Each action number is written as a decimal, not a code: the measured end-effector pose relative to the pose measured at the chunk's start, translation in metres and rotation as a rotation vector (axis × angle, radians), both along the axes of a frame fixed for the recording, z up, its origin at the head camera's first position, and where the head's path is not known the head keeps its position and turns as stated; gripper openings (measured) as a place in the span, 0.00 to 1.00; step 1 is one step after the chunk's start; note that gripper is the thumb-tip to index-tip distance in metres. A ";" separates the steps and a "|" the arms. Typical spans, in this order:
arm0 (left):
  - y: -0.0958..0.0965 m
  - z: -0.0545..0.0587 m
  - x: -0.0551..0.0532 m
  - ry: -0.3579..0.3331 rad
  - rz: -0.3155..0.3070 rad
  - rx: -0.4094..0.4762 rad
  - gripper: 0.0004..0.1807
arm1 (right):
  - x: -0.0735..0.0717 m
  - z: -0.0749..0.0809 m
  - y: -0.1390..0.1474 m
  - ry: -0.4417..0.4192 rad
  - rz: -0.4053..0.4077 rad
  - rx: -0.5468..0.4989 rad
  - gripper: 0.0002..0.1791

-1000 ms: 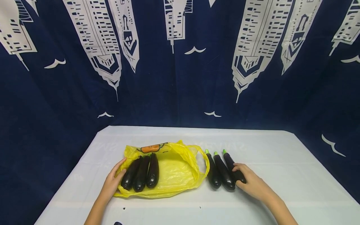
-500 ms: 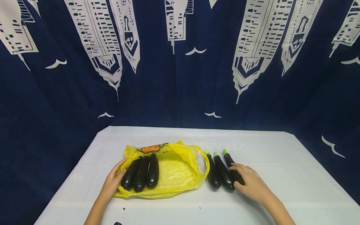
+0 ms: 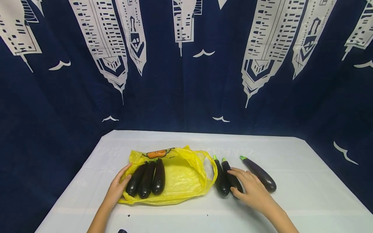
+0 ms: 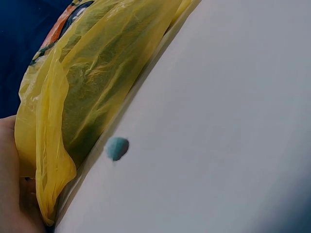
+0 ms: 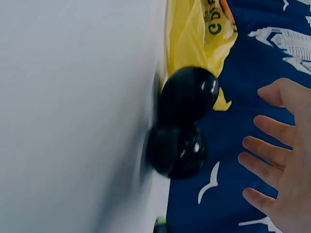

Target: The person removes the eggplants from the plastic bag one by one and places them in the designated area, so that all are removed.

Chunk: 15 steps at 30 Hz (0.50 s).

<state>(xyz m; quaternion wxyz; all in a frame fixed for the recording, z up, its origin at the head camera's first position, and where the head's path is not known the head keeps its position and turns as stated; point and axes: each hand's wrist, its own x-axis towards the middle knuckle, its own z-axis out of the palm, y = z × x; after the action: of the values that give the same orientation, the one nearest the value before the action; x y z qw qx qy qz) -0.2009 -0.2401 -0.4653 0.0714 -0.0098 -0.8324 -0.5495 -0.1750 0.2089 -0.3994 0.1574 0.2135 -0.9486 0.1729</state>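
Glossy, dark-purple, elongated eggplant (image 3: pixel 234 182), the middle of three toward the flat white worktop's (image 3: pixel 309 184) right edge: long axis runs from near edge to far, just left of the nearer, bare right hand (image 3: pixel 253 190), spread wide, holding nothing.

The right grip (image 3: pixel 253 190) partly hides an eggplant (image 3: pixel 234 181); the head view's bottom edge crops a dark object (image 3: pixel 122 231).
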 end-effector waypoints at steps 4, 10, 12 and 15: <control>0.000 0.001 0.000 0.002 -0.003 -0.003 0.26 | 0.000 0.001 -0.008 0.035 0.011 -0.002 0.29; 0.000 0.001 -0.001 -0.001 -0.001 -0.010 0.27 | 0.000 0.002 -0.022 0.067 0.033 -0.002 0.29; 0.000 0.002 -0.001 -0.002 0.000 -0.014 0.27 | 0.000 0.003 -0.028 0.069 0.041 -0.003 0.29; 0.000 0.001 -0.001 0.001 -0.001 -0.011 0.27 | 0.001 0.003 -0.037 0.065 0.048 -0.007 0.29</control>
<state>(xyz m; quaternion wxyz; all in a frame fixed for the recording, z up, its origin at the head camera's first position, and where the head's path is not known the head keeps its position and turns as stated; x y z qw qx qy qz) -0.2017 -0.2397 -0.4640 0.0713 -0.0110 -0.8354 -0.5449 -0.1742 0.1716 -0.3961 0.1844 0.2413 -0.9370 0.1727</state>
